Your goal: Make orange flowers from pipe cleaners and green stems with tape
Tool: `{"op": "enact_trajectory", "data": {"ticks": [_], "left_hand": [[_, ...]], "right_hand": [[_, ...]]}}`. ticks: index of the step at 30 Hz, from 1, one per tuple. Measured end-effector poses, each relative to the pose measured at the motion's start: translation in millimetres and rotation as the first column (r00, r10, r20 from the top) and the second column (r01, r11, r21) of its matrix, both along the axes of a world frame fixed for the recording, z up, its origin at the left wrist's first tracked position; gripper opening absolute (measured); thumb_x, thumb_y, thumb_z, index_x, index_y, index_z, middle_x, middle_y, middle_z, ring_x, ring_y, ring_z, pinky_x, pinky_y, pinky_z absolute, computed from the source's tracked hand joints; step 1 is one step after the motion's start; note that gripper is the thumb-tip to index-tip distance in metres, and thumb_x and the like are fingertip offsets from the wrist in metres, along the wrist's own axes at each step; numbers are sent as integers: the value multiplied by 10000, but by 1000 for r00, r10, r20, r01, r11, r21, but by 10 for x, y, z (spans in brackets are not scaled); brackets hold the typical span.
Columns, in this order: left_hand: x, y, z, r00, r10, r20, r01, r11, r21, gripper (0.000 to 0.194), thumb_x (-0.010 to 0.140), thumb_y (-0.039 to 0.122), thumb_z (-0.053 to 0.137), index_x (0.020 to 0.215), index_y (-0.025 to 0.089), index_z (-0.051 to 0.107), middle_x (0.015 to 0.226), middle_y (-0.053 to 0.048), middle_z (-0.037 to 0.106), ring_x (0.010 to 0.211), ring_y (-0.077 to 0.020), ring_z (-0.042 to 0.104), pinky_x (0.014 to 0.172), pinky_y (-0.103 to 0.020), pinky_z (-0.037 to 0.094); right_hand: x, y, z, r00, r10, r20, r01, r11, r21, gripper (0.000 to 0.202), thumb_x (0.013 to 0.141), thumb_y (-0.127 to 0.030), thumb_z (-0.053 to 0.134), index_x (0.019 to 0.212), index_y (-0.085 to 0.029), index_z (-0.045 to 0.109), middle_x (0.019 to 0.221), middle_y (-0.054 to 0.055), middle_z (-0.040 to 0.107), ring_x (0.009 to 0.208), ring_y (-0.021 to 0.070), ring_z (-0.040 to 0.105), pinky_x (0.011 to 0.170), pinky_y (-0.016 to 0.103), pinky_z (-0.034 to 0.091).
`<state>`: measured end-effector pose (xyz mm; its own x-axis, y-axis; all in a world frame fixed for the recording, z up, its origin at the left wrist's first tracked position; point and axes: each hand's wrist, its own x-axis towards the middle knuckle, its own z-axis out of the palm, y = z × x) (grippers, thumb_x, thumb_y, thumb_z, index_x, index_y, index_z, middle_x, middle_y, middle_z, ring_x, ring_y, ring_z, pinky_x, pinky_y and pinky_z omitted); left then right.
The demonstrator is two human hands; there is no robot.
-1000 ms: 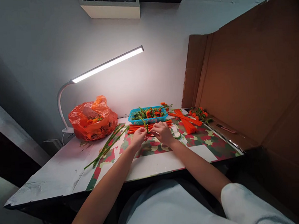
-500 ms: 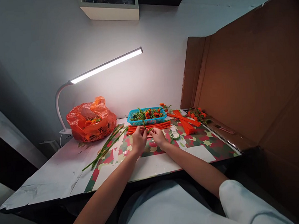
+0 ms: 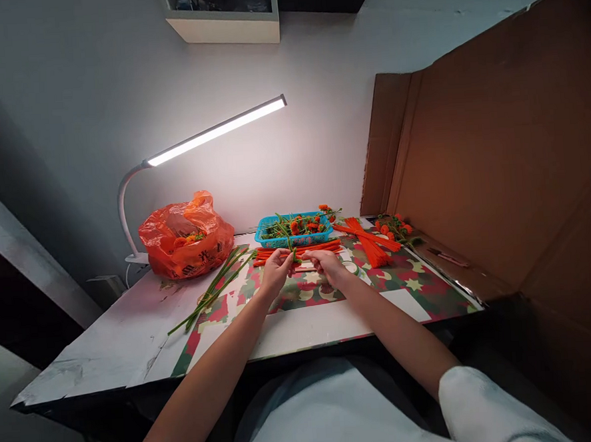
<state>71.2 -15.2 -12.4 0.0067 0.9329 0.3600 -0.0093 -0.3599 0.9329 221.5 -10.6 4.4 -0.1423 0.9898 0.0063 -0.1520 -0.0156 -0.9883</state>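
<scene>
My left hand (image 3: 277, 270) is closed on a green stem piece (image 3: 294, 253) that stands up from its fingertips. Just to the right, my right hand (image 3: 327, 264) is pinched, with a small gap between the hands; what its fingertips hold is too small to make out. Behind the hands lies a row of orange sticks (image 3: 322, 247), and beyond it a blue basket (image 3: 269, 241) with orange flowers and green stems. A roll of green tape (image 3: 351, 267) is partly hidden behind my right hand.
An orange plastic bag (image 3: 187, 254) of flowers sits at the left, beside long green stems (image 3: 212, 294). A lamp (image 3: 220, 129) reaches over the table. Crossed orange bundles (image 3: 372, 244) and more orange flowers (image 3: 393, 228) lie right, near a cardboard wall (image 3: 491, 149).
My right hand has moved right, away from my left hand, and now covers part of the tape roll. The whole view has shifted slightly.
</scene>
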Motion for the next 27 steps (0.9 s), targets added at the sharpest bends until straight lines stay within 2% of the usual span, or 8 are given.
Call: {"op": "enact_trajectory", "data": {"ticks": [2, 4, 7, 12, 14, 18, 22, 27], "left_hand": [[-13, 18, 7, 993, -92, 77, 99, 991, -88, 439, 640, 527, 703, 821, 162, 541, 548, 32, 564, 410, -66, 440, 417, -190, 321], [-22, 19, 15, 976, -178, 130, 197, 968, -155, 434, 614, 510, 735, 790, 143, 582, 569, 29, 556, 419, -42, 420, 416, -174, 305], [-33, 10, 28, 947, -261, 186, 299, 927, -224, 380, 613, 460, 759, 718, 124, 616, 545, 36, 508, 430, -22, 393, 408, -156, 284], [-51, -17, 71, 898, -292, 328, 385, 884, -265, 366, 613, 371, 781, 878, 152, 655, 695, 2, 603, 521, -45, 507, 468, -158, 399], [-57, -28, 83, 896, -290, 335, 378, 895, -236, 420, 570, 305, 814, 931, 170, 648, 779, -8, 639, 579, -66, 564, 535, -182, 461], [-72, -22, 79, 922, -240, 304, 304, 935, -182, 453, 539, 276, 829, 931, 160, 633, 771, -15, 665, 630, -106, 622, 625, -234, 510], [-92, 2, 60, 940, -208, 270, 252, 958, -137, 417, 571, 332, 808, 900, 151, 627, 682, -5, 665, 595, -120, 627, 644, -270, 521], [-98, -17, 60, 961, -214, 174, 231, 969, -84, 363, 604, 381, 784, 831, 147, 626, 677, -17, 677, 592, -141, 640, 653, -299, 534]], "right_hand": [[-3, -12, 16, 1000, -23, -21, 26, 993, 113, 258, 619, -370, 701, 781, -171, 676, 602, -28, 543, 549, 84, 432, 500, 222, 320], [-32, -25, 10, 998, 56, -34, -49, 980, 192, 339, 579, -353, 737, 871, -190, 681, 693, -13, 603, 651, 114, 522, 585, 235, 395], [-84, -27, -37, 993, 119, 12, -117, 952, 282, 350, 540, -386, 767, 814, -185, 683, 709, -5, 612, 660, 129, 542, 629, 264, 430], [-87, 0, -117, 977, -205, 55, 158, 876, 456, 312, 606, -475, 720, 592, -170, 652, 657, 14, 591, 646, 139, 522, 621, 278, 411], [-73, 4, -131, 965, -256, 48, 206, 862, 463, 316, 614, -480, 717, 596, -169, 658, 641, 18, 596, 633, 146, 527, 606, 281, 409], [-56, 1, -132, 980, -196, 26, 165, 883, 439, 323, 636, -479, 706, 704, -163, 689, 693, 39, 647, 668, 173, 572, 605, 285, 425], [-40, 6, -122, 970, -231, 82, 149, 821, 551, 286, 689, -463, 664, 669, -178, 676, 714, 41, 639, 711, 178, 571, 631, 284, 426], [-20, 39, -140, 983, -67, 173, -48, 812, 582, 329, 736, -501, 613, 680, -179, 653, 724, 20, 581, 688, 142, 527, 634, 258, 412]]}}
